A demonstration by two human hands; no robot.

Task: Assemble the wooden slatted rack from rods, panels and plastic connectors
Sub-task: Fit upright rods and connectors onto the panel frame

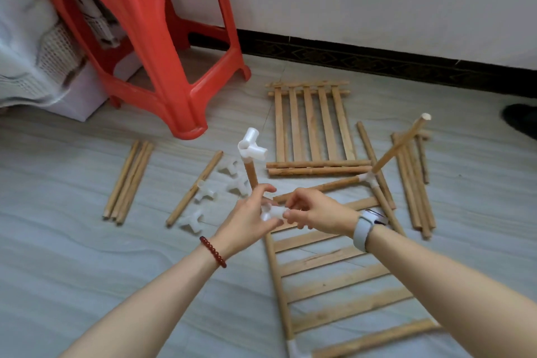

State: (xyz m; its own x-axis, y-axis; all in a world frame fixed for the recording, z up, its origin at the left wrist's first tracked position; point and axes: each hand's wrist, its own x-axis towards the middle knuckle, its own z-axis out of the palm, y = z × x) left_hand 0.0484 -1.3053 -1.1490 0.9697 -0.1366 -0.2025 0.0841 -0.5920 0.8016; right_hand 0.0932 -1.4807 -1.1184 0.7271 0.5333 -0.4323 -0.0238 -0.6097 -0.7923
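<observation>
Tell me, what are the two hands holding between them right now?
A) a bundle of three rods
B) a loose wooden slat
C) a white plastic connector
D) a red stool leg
C: the left hand and right hand both pinch a white plastic connector between their fingertips, above the slatted panel lying on the floor.

Your left hand (250, 219) and right hand (315, 212) pinch a white connector (271, 212), apparently at the near slatted panel's (328, 279) corner.

Red stool (145, 23), white connectors (252, 148)
</observation>
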